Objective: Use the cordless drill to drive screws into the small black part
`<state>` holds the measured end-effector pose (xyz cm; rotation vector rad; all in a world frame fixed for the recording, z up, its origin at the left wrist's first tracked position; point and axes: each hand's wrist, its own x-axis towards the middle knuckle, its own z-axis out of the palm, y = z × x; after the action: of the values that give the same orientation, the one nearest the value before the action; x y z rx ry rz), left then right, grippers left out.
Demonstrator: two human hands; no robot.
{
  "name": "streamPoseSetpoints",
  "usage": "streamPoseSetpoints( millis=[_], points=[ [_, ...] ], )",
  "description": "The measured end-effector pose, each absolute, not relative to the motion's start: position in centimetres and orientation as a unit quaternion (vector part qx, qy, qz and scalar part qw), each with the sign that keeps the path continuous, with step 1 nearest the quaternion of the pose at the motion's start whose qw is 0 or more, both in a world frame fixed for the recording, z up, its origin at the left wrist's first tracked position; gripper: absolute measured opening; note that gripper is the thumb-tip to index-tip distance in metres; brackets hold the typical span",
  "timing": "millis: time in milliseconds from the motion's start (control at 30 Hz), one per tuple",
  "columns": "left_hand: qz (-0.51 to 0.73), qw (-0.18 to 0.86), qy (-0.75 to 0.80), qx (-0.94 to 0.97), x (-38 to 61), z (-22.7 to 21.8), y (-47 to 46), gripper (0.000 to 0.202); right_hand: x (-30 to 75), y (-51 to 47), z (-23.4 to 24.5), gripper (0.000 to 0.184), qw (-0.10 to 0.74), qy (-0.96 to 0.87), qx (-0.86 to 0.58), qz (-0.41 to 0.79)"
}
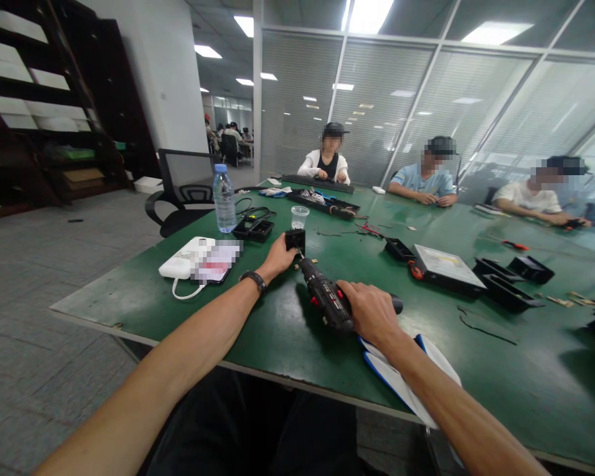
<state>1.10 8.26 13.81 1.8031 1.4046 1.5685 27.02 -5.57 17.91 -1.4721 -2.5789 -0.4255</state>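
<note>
My left hand (279,256) is closed around a small black box-shaped part (295,239), holding it upright on the green table (258,330). My right hand (371,312) grips a black and red electric screwdriver (326,301). Its tip points at the lower side of the black part and touches it or nearly so. A dark band sits on my left wrist. Small brass-coloured bits lie on the table beside the screwdriver tip.
A white power bank (184,259), water bottle (224,199), plastic cup (299,217) and black trays (506,291) lie around. A flat metal drive (446,266) sits to the right. White papers (401,383) lie under my right forearm. Three other people sit at the far side.
</note>
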Motion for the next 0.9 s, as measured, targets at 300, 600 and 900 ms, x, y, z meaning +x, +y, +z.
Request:
streamPoseSetpoints(
  millis=[300, 600, 900],
  points=[
    [0.557, 0.210, 0.492, 0.635, 1.18, 13.65, 8.21, 0.042, 26.99, -5.70, 18.21, 0.041, 0.058, -0.857, -0.494, -0.131],
    [0.553, 0.201, 0.491, 0.642, 0.82, 13.28, 8.44, 0.040, 26.97, -5.70, 18.00, 0.041, 0.072, -0.858, -0.489, -0.137],
    [0.537, 0.176, 0.498, 0.658, 0.73, 13.10, 8.67, 0.041, 26.95, -5.64, 17.97, 0.039, 0.067, -0.856, -0.491, -0.145]
  ],
)
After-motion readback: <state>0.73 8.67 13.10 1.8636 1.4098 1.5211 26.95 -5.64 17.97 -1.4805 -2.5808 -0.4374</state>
